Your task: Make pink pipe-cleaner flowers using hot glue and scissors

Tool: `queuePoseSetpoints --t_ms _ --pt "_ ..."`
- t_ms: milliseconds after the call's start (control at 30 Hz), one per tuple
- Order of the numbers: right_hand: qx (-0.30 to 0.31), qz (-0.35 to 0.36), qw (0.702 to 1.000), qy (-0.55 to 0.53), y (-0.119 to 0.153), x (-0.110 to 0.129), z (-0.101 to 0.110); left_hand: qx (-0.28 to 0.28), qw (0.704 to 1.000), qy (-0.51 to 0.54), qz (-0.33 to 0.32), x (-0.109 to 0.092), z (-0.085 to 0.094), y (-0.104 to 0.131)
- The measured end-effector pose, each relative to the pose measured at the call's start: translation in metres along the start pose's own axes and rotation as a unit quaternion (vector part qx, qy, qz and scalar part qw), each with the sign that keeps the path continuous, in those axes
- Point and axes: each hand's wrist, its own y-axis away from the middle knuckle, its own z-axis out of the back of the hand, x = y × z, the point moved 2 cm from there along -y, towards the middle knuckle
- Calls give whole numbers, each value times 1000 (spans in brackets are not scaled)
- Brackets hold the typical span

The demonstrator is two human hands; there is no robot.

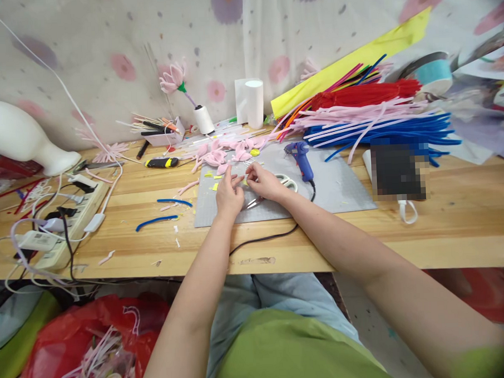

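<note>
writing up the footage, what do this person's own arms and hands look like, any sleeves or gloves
Both the left hand and the right hand are bare, with no gloves. Both forearms are uncovered, with no watch or bracelet in sight. A blurred bit of green sleeve shows at the right arm's near end.

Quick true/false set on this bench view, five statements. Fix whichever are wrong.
1. The blue glue gun lies on the gray mat. True.
2. The upright pink flower stands in a red cup. False: its holder is white.
3. The right hand partly covers the scissors. True.
4. The left hand is right of the glue gun. False: the left hand is left of it.
5. A red bag sits below tabletop level. True.
</note>
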Motion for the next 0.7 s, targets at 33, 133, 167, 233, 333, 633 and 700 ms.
queuePoseSetpoints --t_ms 33,133,167,233,333,633,700 --pt "0 2 1000 -2 0 0 0 0 1000 -1 -6 -1 1 0" --pt "-2 6 1000 -9 0 -1 0 -1 1000 -2 -28 -4 3 0" --pt "-2 7 1000 -12 0 -1 0 -2 999 -1 -34 -5 3 1" --pt "0 5 1000 -17 0 -1 0 -12 999 5 -39 -6 3 1" --pt "3 -3 1000 -24 0 0 1 -85 995 36 -25 -3 7 0" --pt "26 10 999 -46 -1 2 3 -214 944 189 166 26 35 -20" --pt "37 19 997 -59 -1 3 5 -146 944 216 202 23 32 -22"
